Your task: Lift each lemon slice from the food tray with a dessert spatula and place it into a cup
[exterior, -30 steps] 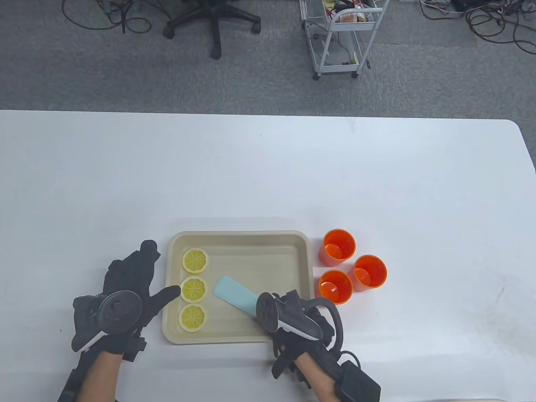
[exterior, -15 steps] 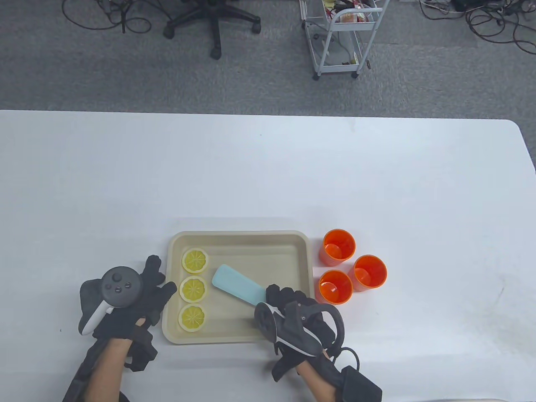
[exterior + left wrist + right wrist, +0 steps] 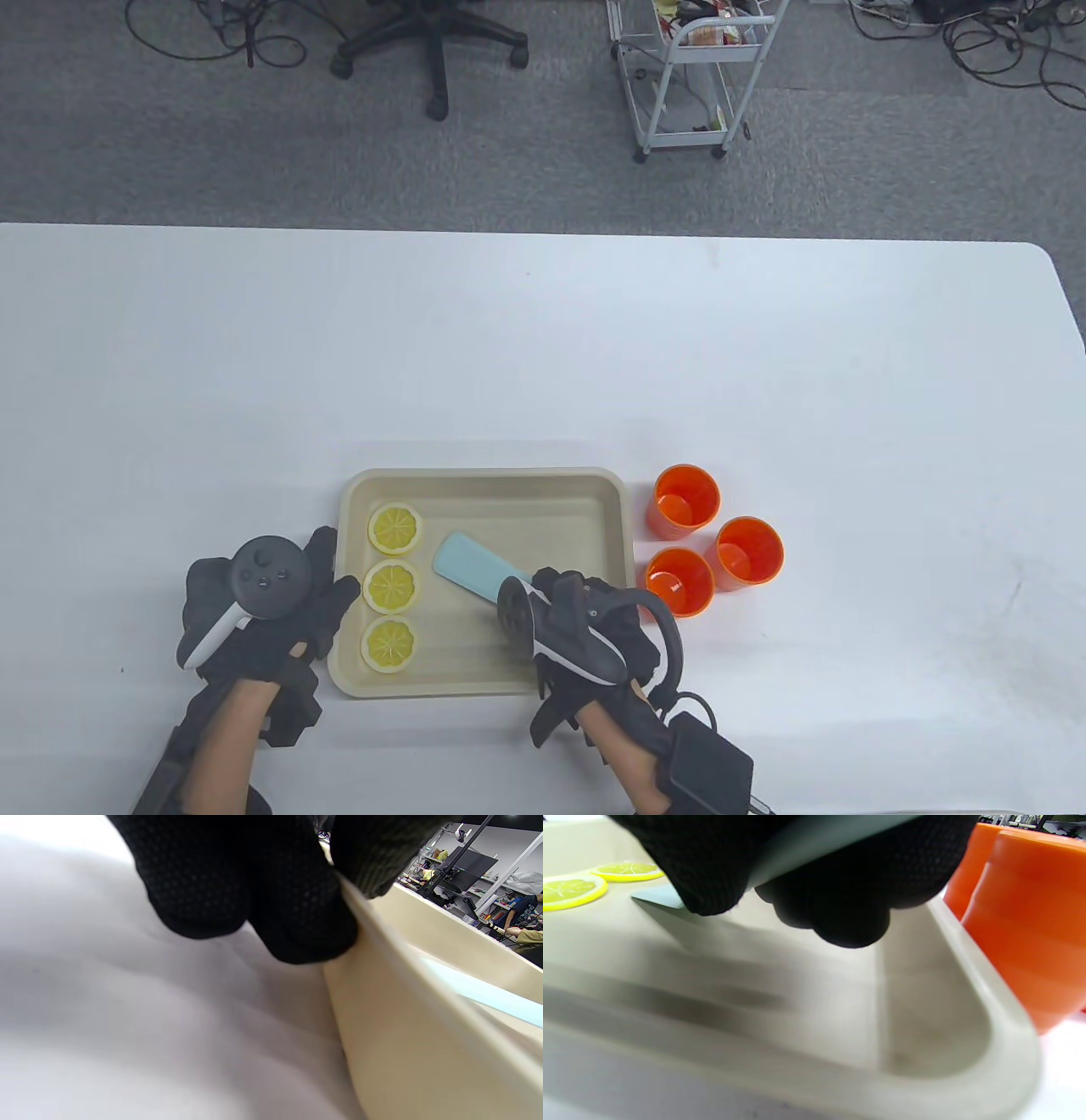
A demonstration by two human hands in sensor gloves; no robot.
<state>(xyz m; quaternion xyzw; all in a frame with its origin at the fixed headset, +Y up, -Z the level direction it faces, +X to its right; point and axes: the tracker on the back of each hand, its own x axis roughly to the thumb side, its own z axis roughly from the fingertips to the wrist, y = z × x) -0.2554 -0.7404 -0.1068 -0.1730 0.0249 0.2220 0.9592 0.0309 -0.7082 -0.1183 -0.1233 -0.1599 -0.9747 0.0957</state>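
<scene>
Three lemon slices lie in a column along the left side of the beige food tray (image 3: pixel 484 481): the far slice (image 3: pixel 395 527), the middle slice (image 3: pixel 391 586) and the near slice (image 3: pixel 389 644), each flat on the tray floor and just apart from its neighbour. The pale blue dessert spatula (image 3: pixel 472 576) slants across the tray's middle, its blade end pointing toward the far and middle slices but not touching either; in the right wrist view the blade (image 3: pixel 657 895) hangs a little above the tray floor. The right hand (image 3: pixel 585 628) grips the spatula's handle, its fingers (image 3: pixel 835 908) curled round it over the tray's near right part. The left hand (image 3: pixel 271 611) is at the tray's left rim; the left wrist view shows its fingers (image 3: pixel 297 921) pressed against the outer wall with one part hooked over the edge, so it holds the rim (image 3: pixel 382 942).

Just right of the tray stand three orange cups, upright and close together: the far cup (image 3: pixel 686 500), the right cup (image 3: pixel 749 553) and the near cup (image 3: pixel 679 581), which is nearest the tray. None holds a slice.

All of this sits on a white table (image 3: pixel 543 340). Beyond its far edge is grey carpet (image 3: pixel 170 153) with loose cables, the base of a black office chair (image 3: pixel 433 42) and a white wire cart (image 3: pixel 696 76) on castors.
</scene>
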